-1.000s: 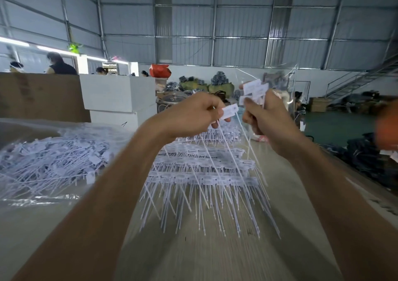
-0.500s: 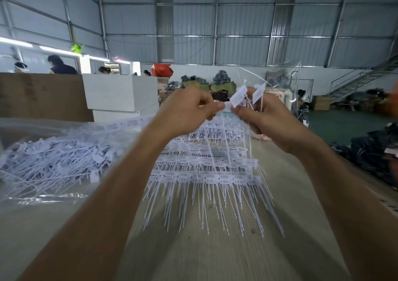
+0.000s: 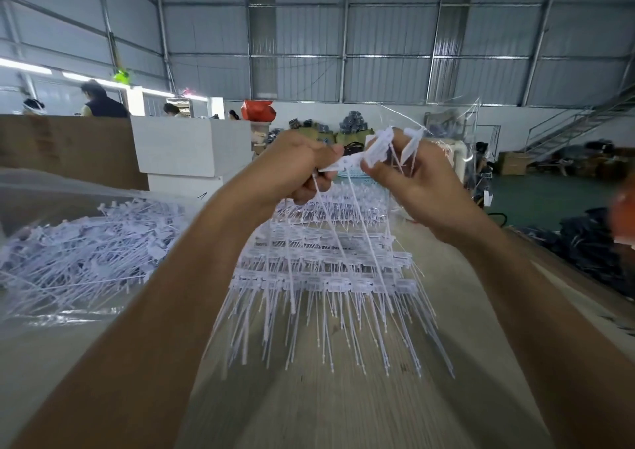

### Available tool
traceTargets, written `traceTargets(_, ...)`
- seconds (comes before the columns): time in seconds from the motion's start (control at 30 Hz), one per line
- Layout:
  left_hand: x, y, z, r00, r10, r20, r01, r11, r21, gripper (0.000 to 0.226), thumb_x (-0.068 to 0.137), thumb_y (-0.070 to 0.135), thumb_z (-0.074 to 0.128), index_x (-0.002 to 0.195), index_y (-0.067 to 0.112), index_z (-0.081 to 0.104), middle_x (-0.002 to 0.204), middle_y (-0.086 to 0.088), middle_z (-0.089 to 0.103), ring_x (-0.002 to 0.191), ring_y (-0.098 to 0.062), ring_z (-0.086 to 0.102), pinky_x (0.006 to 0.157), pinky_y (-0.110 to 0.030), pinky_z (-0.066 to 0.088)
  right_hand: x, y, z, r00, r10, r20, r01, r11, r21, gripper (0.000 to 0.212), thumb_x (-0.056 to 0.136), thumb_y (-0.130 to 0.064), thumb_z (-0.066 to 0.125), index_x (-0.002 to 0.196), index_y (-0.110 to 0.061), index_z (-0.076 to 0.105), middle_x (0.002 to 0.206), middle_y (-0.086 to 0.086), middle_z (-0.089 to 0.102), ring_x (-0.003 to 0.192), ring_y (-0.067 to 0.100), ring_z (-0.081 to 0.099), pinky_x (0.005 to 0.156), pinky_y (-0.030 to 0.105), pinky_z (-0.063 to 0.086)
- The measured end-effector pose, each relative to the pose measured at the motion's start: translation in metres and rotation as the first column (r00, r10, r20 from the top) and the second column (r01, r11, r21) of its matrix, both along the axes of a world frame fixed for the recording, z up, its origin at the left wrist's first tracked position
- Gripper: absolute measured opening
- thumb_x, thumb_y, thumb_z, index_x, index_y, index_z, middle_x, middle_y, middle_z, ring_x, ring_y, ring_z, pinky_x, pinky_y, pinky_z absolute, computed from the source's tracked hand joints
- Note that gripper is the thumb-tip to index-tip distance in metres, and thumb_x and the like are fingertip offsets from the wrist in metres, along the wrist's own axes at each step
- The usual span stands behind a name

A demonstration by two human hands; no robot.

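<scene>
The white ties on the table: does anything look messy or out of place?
Only the heap at the left: its ties lie tangled, pointing every way, in clear plastic. The rows in the middle lie straight and even. The held ties between left hand and right hand fan out unevenly.

Both hands raised over a surface crowded at middle and left.
The left hand [image 3: 292, 163] and right hand [image 3: 419, 187] hold a bundle of ties [image 3: 374, 149] aloft, its long tails dangling between the forearms toward the laid rows of ties [image 3: 326, 276] that fill the middle of the surface [image 3: 326, 411]. A clear bag of loose ties [image 3: 86, 256] blocks the left; behind it stand a cardboard wall [image 3: 65, 149] and a white box [image 3: 192, 146]. Bare strips lie at the near edge and along the right of the rows.
</scene>
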State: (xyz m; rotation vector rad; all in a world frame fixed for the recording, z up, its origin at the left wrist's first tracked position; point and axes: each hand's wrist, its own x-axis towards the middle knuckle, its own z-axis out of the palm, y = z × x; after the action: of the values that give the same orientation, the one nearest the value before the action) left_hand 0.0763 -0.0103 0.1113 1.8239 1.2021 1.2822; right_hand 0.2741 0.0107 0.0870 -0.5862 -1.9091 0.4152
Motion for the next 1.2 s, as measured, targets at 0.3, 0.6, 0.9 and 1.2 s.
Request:
traceTargets(0.3,0.006,0.001,-0.003,0.997,-0.079,0.017,0.081,0.982,-0.17,0.042,0.104,0.031,0.05,0.066,0.015,0.047,0.05,-0.001,0.037,0.04,-0.013,0.024,0.042,-0.02,0.023,0.006,0.008,-0.002,0.956,-0.268,0.117,0.23,0.936,0.266,0.011,0.098,-0.022,0.064,0.108,-0.027,0.067,0.079,-0.032,0.062,0.069,-0.007,0.055,0.062,0.011,0.039)
traceTargets(0.6,0.013,-0.015,-0.001,0.908,-0.061,-0.416,0.071,0.997,0.008,0.038,0.102,0.032,0.056,0.072,0.012,0.068,0.063,-0.001,0.065,0.045,-0.006,0.047,0.044,-0.017,0.038,0.032,0.026,-0.009,0.894,-0.24,-0.379,0.079,0.916,-0.393,0.017,0.106,-0.025,0.047,0.095,-0.026,0.06,0.066,-0.013,0.062,0.043,-0.002,0.041,0.044,0.015,0.033)
traceTargets(0.9,0.011,-0.012,-0.002,0.823,-0.012,-0.568,0.069,0.994,0.079,0.011,0.098,0.015,0.063,0.097,0.015,0.074,0.078,-0.006,0.07,0.064,-0.01,0.059,0.064,-0.029,0.047,0.011,0.014,-0.01,1.0,0.007,0.005,-0.005,0.946,-0.325,0.015,0.104,-0.019,0.053,0.098,-0.013,0.065,0.066,-0.001,0.062,0.043,0.005,0.033,0.042,0.022,0.026)
traceTargets(1.2,0.002,-0.007,0.001,0.952,0.035,-0.303,0.02,0.984,0.176,0.022,0.079,0.011,0.082,0.092,0.004,0.065,0.075,-0.009,0.076,0.069,-0.017,0.075,0.078,-0.04,0.059,0.001,0.004,-0.008,0.988,0.151,0.03,-0.128,0.913,-0.387,0.042,0.098,-0.05,0.053,0.105,-0.011,0.068,0.064,-0.001,0.052,0.047,0.01,0.024,0.043,0.022,0.023)
